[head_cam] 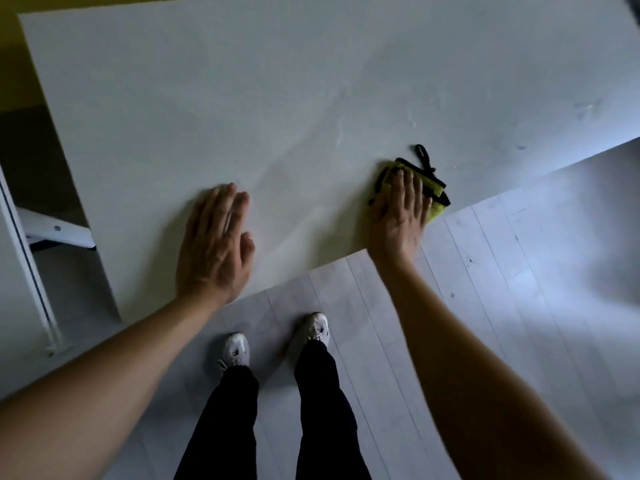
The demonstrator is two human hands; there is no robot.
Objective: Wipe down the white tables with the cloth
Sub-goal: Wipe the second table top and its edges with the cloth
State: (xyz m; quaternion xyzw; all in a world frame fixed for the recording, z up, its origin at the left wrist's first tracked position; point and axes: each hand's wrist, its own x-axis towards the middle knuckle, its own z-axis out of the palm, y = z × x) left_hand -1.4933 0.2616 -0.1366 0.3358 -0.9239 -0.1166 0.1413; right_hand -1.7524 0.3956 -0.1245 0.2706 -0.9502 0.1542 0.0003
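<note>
A white table (242, 98) fills the upper part of the head view, its near edge running diagonally from lower left to upper right. A yellow-green cloth (433, 188) with black trim and a black loop lies near that edge on the right. My right hand (400, 216) presses flat on the cloth with straight fingers and covers most of it. My left hand (214, 244) rests flat on the bare tabletop to the left, fingers together and straight. Faint streaks show on the surface between and beyond the hands.
Pale plank floor (485, 306) lies below the table edge, where my feet in white shoes (311, 330) stand. At the left, a white table leg (59, 233) shows beside the tabletop's side edge. A yellow wall shows at the top left.
</note>
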